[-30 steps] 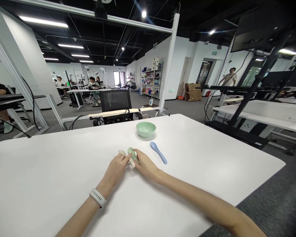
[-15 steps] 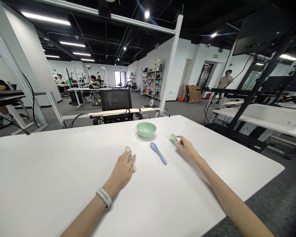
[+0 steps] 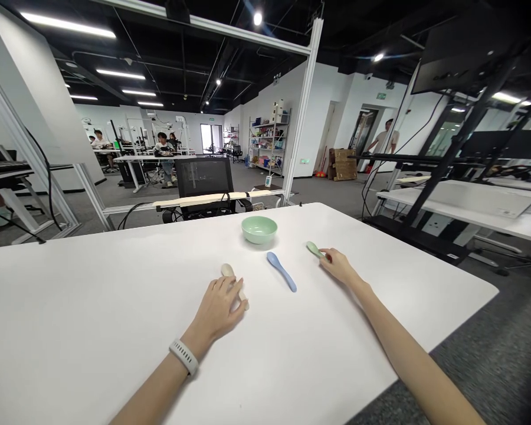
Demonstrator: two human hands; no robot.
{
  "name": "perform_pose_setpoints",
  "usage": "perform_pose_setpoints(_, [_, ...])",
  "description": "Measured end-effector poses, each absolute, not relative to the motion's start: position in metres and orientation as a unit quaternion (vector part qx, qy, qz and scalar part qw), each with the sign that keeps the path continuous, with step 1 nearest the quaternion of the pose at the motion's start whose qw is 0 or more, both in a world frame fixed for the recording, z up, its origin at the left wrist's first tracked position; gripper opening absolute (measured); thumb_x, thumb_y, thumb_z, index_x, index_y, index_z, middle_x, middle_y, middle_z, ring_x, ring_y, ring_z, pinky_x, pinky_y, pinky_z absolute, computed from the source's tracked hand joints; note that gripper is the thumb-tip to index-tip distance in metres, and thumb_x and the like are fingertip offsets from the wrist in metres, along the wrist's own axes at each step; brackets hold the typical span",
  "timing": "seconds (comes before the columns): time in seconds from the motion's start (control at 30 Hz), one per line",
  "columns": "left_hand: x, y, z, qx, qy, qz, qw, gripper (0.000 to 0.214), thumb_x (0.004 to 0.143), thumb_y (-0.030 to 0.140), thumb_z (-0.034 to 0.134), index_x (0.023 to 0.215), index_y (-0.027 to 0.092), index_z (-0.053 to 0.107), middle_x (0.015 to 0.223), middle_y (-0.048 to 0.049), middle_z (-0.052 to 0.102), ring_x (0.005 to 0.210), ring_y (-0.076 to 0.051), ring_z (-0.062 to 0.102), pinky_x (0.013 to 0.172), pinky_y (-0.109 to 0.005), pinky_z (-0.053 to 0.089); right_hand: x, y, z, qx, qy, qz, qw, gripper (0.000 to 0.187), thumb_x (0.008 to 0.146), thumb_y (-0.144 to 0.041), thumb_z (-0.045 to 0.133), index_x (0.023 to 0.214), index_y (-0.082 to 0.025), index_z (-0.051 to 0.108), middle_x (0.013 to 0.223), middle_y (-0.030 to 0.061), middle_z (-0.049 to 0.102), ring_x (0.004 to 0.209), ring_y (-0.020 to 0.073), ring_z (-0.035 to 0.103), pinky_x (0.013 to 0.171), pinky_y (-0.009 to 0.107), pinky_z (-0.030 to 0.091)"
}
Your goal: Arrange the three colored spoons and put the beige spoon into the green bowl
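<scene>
1. L hand (image 3: 219, 310), white watch band (image 3: 184, 357) at wrist: fingers (image 3: 228, 289) curled over handle of cream spoon (image 3: 227, 270). Spoon lies mid-counter, bowl end past fingertips twd far edge, handle tip out by thumb side. Appears held, not tightly clamped.
2. R hand (image 3: 338, 265): thumb + index fingertips pinch handle end of pale-green spoon (image 3: 313, 249), other fingers loosely curled. Spoon sits twd R side of white counter (image 3: 92, 295), bowl end pointing away from hand. Contact w/ counter: cannot tell.
3. Blue spoon (image 3: 282, 271): flat on counter between hands, untouched, bowl end twd far edge.
4. Green bowl (image 3: 259, 229): upright nr far edge, approx. central, well apart from both hands.
5. Handling (est.): all 3 spoons prob. light, stiff plastic; smooth surfaces may slip, so grip mid-handle, not tip. Pinch at handle end gives less control. Bowl prob. light; take by rim w/ thumb + fingers. Fragility: cannot tell.
</scene>
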State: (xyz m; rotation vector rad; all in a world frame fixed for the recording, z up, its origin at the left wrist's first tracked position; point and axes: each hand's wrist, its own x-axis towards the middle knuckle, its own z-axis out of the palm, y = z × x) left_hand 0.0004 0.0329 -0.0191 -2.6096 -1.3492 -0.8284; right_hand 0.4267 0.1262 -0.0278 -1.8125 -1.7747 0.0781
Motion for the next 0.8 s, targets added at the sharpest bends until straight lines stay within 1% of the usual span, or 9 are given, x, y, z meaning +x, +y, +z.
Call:
perform_pose_setpoints(0.1, [0.0005, 0.0325, -0.0190, -0.854, -0.444, -0.270, 0.041, 0.043, 0.095, 0.034, 0.054, 0.135, 0.021, 0.063, 0.133, -0.0130, 0.070, 0.123, -0.028, 0.064, 0.103, -0.050, 0.052, 0.4288, 0.1265, -0.0284, -0.689, -0.659, 0.028, 0.300, 0.048, 0.084, -0.030, 0.051, 0.121, -0.012, 0.075, 0.087, 0.0068, 0.066, 0.075, 0.0192, 0.057, 0.077, 0.029, 0.048])
perform_pose_setpoints(0.23, [0.0003, 0.0323, -0.0186, -0.853, -0.441, -0.276, 0.038, 0.041, 0.095, 0.033, 0.053, 0.133, 0.021, 0.064, 0.131, -0.0128, 0.070, 0.122, -0.028, 0.063, 0.103, -0.050, 0.051, 0.4305, 0.1257, -0.0263, -0.692, -0.656, 0.031, 0.301, 0.046, 0.083, -0.029, 0.051, 0.116, -0.010, 0.078, 0.087, 0.0074, 0.066, 0.074, 0.0189, 0.057, 0.077, 0.030, 0.048])
perform_pose_setpoints(0.33, [0.0002, 0.0320, -0.0179, -0.853, -0.437, -0.282, 0.039, 0.039, 0.094, 0.032, 0.054, 0.131, 0.023, 0.064, 0.131, -0.0117, 0.070, 0.122, -0.027, 0.064, 0.102, -0.048, 0.051, 0.4306, 0.1246, -0.0253, -0.692, -0.650, 0.034, 0.312, 0.044, 0.082, -0.030, 0.053, 0.113, -0.011, 0.079, 0.085, 0.0065, 0.066, 0.073, 0.0189, 0.057, 0.077, 0.030, 0.047])
perform_pose_setpoints(0.4, [0.0004, 0.0313, -0.0166, -0.853, -0.438, -0.281, 0.037, 0.037, 0.094, 0.032, 0.055, 0.129, 0.023, 0.064, 0.130, -0.0111, 0.070, 0.122, -0.027, 0.064, 0.103, -0.048, 0.050, 0.4305, 0.1242, -0.0256, -0.690, -0.649, 0.036, 0.319, 0.045, 0.082, -0.031, 0.054, 0.114, -0.011, 0.079, 0.085, 0.0065, 0.066, 0.073, 0.0189, 0.057, 0.076, 0.030, 0.047])
perform_pose_setpoints(0.57, [0.0014, 0.0292, -0.0122, -0.853, -0.445, -0.272, 0.025, 0.031, 0.095, 0.038, 0.057, 0.122, 0.024, 0.066, 0.125, -0.0097, 0.072, 0.118, -0.026, 0.065, 0.100, -0.047, 0.051, 0.4312, 0.1249, -0.0277, -0.689, -0.649, 0.034, 0.322, 0.045, 0.083, -0.032, 0.053, 0.114, -0.011, 0.079, 0.087, 0.0076, 0.067, 0.074, 0.0194, 0.057, 0.078, 0.031, 0.048])
perform_pose_setpoints(0.7, [0.0016, 0.0293, -0.0119, -0.854, -0.441, -0.274, 0.028, 0.030, 0.096, 0.036, 0.057, 0.121, 0.023, 0.065, 0.124, -0.0098, 0.072, 0.119, -0.026, 0.065, 0.100, -0.047, 0.050, 0.4320, 0.1254, -0.0285, -0.684, -0.654, 0.031, 0.321, 0.047, 0.084, -0.033, 0.052, 0.114, -0.009, 0.079, 0.087, 0.0086, 0.067, 0.073, 0.0199, 0.058, 0.078, 0.032, 0.048])
perform_pose_setpoints(0.8, [0.0016, 0.0296, -0.0125, -0.854, -0.440, -0.277, 0.030, 0.030, 0.095, 0.035, 0.057, 0.121, 0.024, 0.065, 0.124, -0.0098, 0.072, 0.119, -0.026, 0.065, 0.100, -0.047, 0.050, 0.4320, 0.1252, -0.0283, -0.687, -0.651, 0.030, 0.320, 0.046, 0.084, -0.032, 0.052, 0.114, -0.010, 0.079, 0.088, 0.0087, 0.067, 0.074, 0.0197, 0.058, 0.078, 0.031, 0.048])
